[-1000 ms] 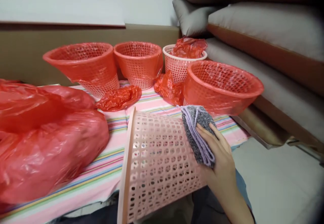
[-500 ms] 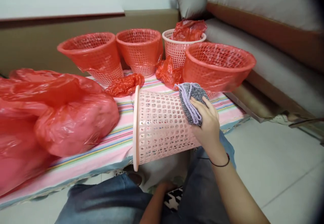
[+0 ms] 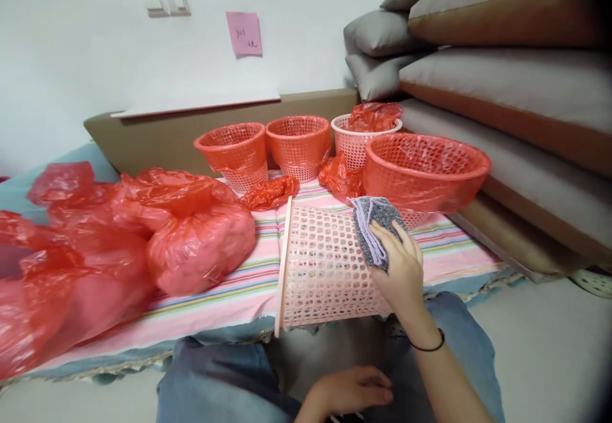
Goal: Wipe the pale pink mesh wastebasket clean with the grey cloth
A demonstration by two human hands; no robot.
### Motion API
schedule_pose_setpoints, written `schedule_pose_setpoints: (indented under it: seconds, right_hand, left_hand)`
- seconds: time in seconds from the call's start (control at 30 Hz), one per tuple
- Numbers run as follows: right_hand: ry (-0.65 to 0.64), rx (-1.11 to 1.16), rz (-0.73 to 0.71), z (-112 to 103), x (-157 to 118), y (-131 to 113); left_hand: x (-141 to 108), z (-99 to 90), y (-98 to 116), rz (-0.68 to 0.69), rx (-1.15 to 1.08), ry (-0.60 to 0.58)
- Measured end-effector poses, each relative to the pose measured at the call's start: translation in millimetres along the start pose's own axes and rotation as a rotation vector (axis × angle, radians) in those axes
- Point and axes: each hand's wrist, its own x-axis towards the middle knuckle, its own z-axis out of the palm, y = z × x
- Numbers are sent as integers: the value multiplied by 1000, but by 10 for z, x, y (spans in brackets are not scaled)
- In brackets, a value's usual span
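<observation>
A pale pink perforated plastic wastebasket (image 3: 325,270) lies on its side near the front of the striped cloth, its rim toward the left. My right hand (image 3: 399,267) is closed on a folded grey cloth with lilac edging (image 3: 375,229), which rests against the basket's side near its base. Low between my knees is my left hand (image 3: 351,390), apart from the basket. Its fingers are loosely bent with a gap to the thumb, and nothing shows in them.
Behind stand red-lined wastebaskets (image 3: 299,136) and a pink wastebasket (image 3: 354,146) with a crumpled red bag on top. Filled red plastic bags (image 3: 201,244) lie on the left of the striped cloth (image 3: 243,270). Grey cushions (image 3: 516,85) are stacked at the right.
My view has tilted up, showing more wall. My left hand has come forward and more fully into view. The right hand and cloth stay at nearly the same place on the basket.
</observation>
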Motion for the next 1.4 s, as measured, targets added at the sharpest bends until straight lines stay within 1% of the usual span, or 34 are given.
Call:
schedule_pose_setpoints:
  seconds: [0.03, 0.07, 0.1, 0.13, 0.17, 0.2, 0.23, 0.27, 0.3, 0.37, 0.4, 0.43, 0.5, 0.57, 0.63, 0.7, 0.73, 0.8, 0.87, 0.93, 0.97, 1.0, 1.07, 1.13, 1.23, 1.3, 1.37, 1.4]
  right_hand:
    - [-3, -3, -1, -4, -9, -1]
    - [-4, -5, -6, -11, -18, -3]
    - [0, -5, -13, -21, -29, -8]
    - [2, -1, -26, -34, -42, -14]
    - [2, 6, -43, -50, -58, -24]
    - [-2, 16, -64, -69, -78, -37]
    - [-12, 30, -89, -93, -103, -51]
    - [-28, 45, -117, -119, -130, -65]
    - [-49, 58, -143, -149, -161, -77]
    - [-74, 84, -175, -210, -225, -85]
    - [-81, 96, -185, -239, -256, -79]
    - [-87, 108, -194, -265, -286, -68]
    - [-89, 120, -211, -300, -334, -45]
    - [-60, 107, -185, -306, -367, -58]
    - [8, 84, -111, -283, -383, -152]
    - [53, 88, -61, -245, -385, -350]
    - [47, 110, -68, -226, -383, -484]
    - [-12, 191, -129, -199, -372, -790]
    - [-69, 292, -212, -187, -357, -1083]
    - [-101, 356, -257, -187, -339, -1280]
    - [-117, 373, -265, -192, -328, -1322]
    - [-135, 380, -265, -201, -319, -1320]
    - [-153, 363, -226, -230, -303, -1189]
    - [-117, 302, -132, -271, -296, -922]
    - [6, 170, 25, -339, -303, -442]
    - [57, 133, 101, -368, -314, -197]
    - [71, 121, 116, -367, -324, -86]
    - [71, 107, 98, -352, -327, -89]
  left_hand:
    - [-43, -87, 129, 4, -28, -114]
    - [-129, -179, 292, 35, -93, -283]
    - [-246, -275, 474, 98, -109, -296]
    - [-376, -371, 658, 201, -69, -164]
    - [-502, -464, 828, 364, -22, 106]
    - [-609, -551, 970, 577, -27, 498]
    - [-688, -630, 1077, 644, -29, 652]
    - [-732, -698, 1146, 662, -8, 775]
    - [-740, -753, 1177, 647, 33, 876]
    - [-663, -819, 1157, 400, 218, 1018]
    - [-594, -829, 1120, 330, 236, 1040]
    - [-515, -824, 1078, 270, 227, 1024]
    - [-363, -775, 996, 197, 210, 933]
    - [-261, -692, 933, 165, 278, 882]
    - [-228, -604, 881, 161, 345, 903]
    - [-247, -536, 824, 158, 330, 930]
    - [-267, -513, 793, 160, 307, 929]
    - [-307, -488, 735, 183, 279, 934]
    - [-336, -475, 694, 231, 296, 982]
    - [-352, -460, 680, 245, 311, 1045]
    - [-357, -448, 680, 229, 306, 1073]
    - [-363, -435, 683, 195, 295, 1095]
    - [-376, -407, 687, 114, 272, 1118]
    - [-389, -383, 683, 68, 252, 1122]
    - [-402, -352, 664, 54, 217, 1134]
    - [-402, -327, 656, 41, 165, 1147]
    - [-395, -299, 655, 29, 104, 1147]
    - [-390, -285, 656, 27, 79, 1141]
